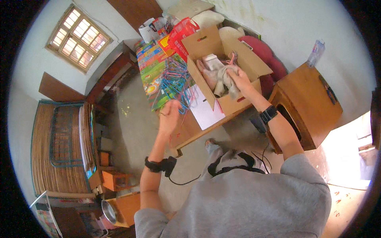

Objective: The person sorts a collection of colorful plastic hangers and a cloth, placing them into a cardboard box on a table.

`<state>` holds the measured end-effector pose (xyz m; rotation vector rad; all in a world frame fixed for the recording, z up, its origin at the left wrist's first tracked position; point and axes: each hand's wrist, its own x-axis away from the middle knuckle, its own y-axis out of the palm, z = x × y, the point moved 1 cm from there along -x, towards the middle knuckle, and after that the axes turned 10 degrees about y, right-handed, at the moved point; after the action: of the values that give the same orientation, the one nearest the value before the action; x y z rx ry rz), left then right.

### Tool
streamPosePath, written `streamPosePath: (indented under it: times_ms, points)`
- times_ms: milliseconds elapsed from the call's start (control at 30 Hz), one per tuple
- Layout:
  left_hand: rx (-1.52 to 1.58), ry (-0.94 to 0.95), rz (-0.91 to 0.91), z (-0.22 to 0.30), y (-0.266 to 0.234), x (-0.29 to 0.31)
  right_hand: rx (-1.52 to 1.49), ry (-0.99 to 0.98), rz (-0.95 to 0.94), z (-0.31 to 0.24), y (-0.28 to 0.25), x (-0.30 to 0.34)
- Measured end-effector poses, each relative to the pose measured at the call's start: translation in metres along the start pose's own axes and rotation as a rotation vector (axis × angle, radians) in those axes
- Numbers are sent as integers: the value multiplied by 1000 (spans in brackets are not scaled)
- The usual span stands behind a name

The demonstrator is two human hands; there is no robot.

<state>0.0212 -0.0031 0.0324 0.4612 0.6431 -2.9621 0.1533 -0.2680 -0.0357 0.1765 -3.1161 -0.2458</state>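
Note:
My right hand (241, 82) grips a soft grey-beige cloth piece (229, 79) over the open cardboard box (234, 105). What kind of garment it is cannot be made out. Inside the box lie more folded soft pieces in pink (207, 75) and white (214, 62). My left hand (170, 114), blurred by motion, is above the near edge of the table. Its fingers look bent, but what they hold, if anything, is unclear. Just beyond it lies a tangled heap of blue and pink hangers (174, 77) on a colourful printed sheet (152, 75).
A white paper sheet (206, 113) lies on the wooden table (190, 137) beside the box. Red bags (180, 37) stand behind. To the right is a wooden cabinet (309, 103) bearing a clear bottle (316, 51) and dark-handled pliers (328, 90). A maroon cushion (266, 57) leans behind the box.

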Motion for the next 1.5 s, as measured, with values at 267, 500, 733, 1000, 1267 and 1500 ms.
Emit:
streamPosePath:
  times_ms: [267,500,733,1000,1267,1500]
  points:
    - [694,-259,16,2,12,-22,-316,106,2,22,69,-9]
    - [733,-292,230,-35,0,-68,-254,163,-282,54,147,25]
    - [977,-322,290,-97,-40,-129,246,244,-339,98,160,14]
    - [1098,-337,304,-129,-44,-230,223,10,437,45,70,-76]
    - [1216,-497,162,-122,83,-278,1039,3,111,-23,113,-41]
    - [1234,-320,139,-78,157,-297,961,149,305,-26,66,-78]
